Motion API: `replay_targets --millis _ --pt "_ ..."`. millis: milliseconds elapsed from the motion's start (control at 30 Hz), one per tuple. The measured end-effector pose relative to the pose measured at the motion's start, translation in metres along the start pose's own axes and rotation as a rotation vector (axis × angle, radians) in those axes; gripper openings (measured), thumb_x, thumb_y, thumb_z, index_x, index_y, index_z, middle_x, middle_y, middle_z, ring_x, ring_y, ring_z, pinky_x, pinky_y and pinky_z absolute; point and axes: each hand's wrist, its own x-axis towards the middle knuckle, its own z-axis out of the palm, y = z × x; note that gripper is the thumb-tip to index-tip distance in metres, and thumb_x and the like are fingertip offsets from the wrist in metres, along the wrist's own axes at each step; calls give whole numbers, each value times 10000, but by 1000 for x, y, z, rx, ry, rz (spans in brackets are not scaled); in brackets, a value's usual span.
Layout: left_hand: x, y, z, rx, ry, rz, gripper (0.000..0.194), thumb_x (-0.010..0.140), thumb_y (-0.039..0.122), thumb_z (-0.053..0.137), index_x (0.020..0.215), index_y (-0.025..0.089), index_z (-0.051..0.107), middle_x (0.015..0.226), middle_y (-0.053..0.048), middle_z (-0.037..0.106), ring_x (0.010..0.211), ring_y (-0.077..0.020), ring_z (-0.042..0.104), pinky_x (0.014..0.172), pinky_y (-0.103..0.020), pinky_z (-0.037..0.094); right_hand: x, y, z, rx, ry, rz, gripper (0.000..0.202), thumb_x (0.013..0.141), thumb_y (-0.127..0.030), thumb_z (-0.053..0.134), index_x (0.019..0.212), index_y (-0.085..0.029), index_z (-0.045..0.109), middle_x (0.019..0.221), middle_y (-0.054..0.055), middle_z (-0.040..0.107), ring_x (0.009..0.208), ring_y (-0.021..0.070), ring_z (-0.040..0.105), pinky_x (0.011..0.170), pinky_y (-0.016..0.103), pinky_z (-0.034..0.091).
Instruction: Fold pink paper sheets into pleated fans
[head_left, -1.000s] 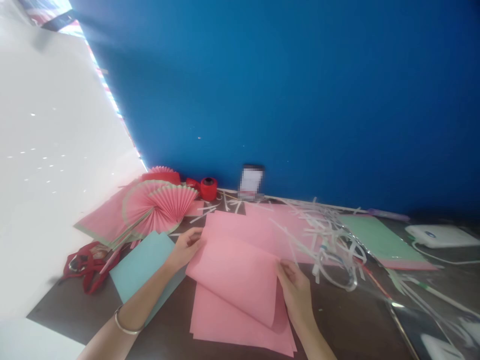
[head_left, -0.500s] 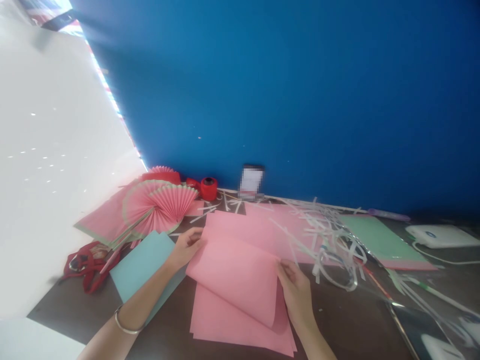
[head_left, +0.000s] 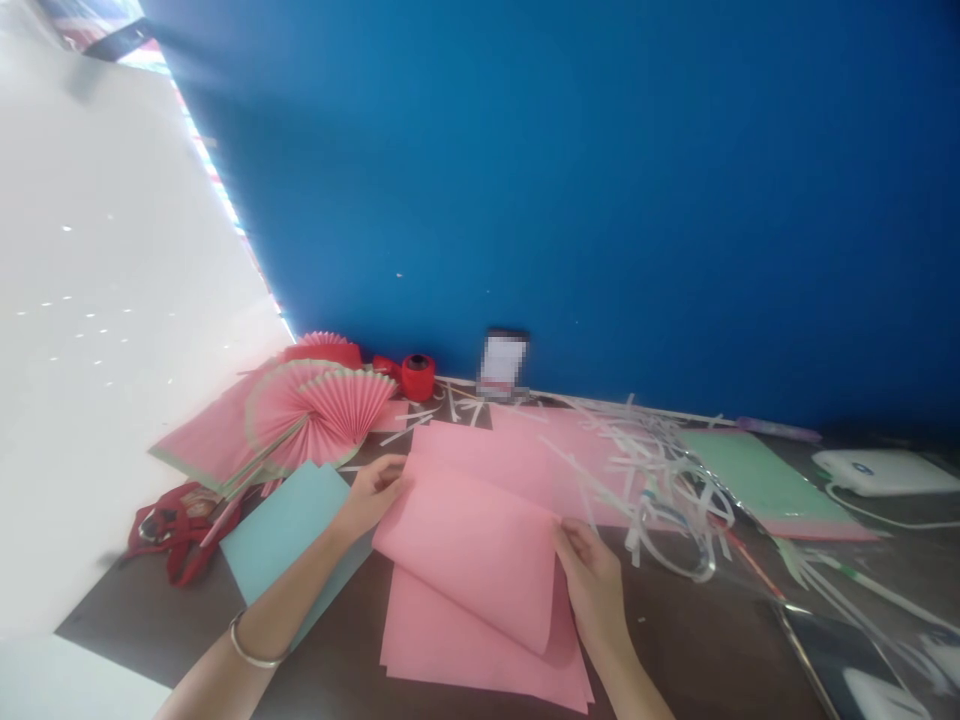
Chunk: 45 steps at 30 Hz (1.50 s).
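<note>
1. Left hand (head_left: 373,495), right hand (head_left: 590,580): pinching opposite sides of a bowed pink paper sheet (head_left: 469,555), apparently steadying it.
2. Pink paper stack (head_left: 465,640): beneath, toward the table's (head_left: 690,640) near edge, presumably for reach.

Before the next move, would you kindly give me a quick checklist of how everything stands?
1. Left hand holding the upper pink sheet by its left side: ok.
2. Right hand holding its right corner: ok.
3. Upper pink sheet flat: not ok, its near side bows up.
4. Lower pink sheets squared: not ok, near corners are staggered.
5. Pink sheet behind clear of white strips: not ok, some lie across it.
6. Count of lower pink sheets: cannot tell, they overlap.
</note>
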Motion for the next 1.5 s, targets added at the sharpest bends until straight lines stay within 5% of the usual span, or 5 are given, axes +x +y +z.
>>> replay_targets --millis 533,933,1067,1267,1500 --pt "0 1 -3 59 -34 41 296 748 398 612 925 167 556 817 -42 677 723 -156 616 640 -236 450 2 7 0 -7 -17 11 288 662 -440 617 737 -162 620 722 48 654 718 207 583 649 284 447" --pt "4 -6 3 57 -39 -69 341 712 380 626 826 208 354 497 103 481 383 -44 343 410 -148 249 17 21 0 -365 48 -243 325 708 -498 511 716 -188 609 678 86 685 656 239 638 627 304 475" --pt "7 -6 4 99 8 15 350 686 312 649 681 191 320 546 84 481 456 -46 409 450 -147 300 20 23 0 -426 31 -263 325 736 -492 473 714 -193 599 669 87 686 646 239 644 608 301 475" --pt "8 -7 2 112 -24 68 170 679 277 667 733 139 584 732 -31 642 699 -140 591 655 -234 447 21 26 -3 -406 17 -264 328 726 -499 489 723 -193 607 677 77 689 650 233 647 594 290 477" --pt "8 -11 -1 131 21 31 255 666 293 686 864 133 677 905 -88 687 780 -185 620 714 -274 478 18 24 -5 -357 7 -209 335 712 -503 506 721 -184 610 696 78 686 679 237 644 609 292 474"
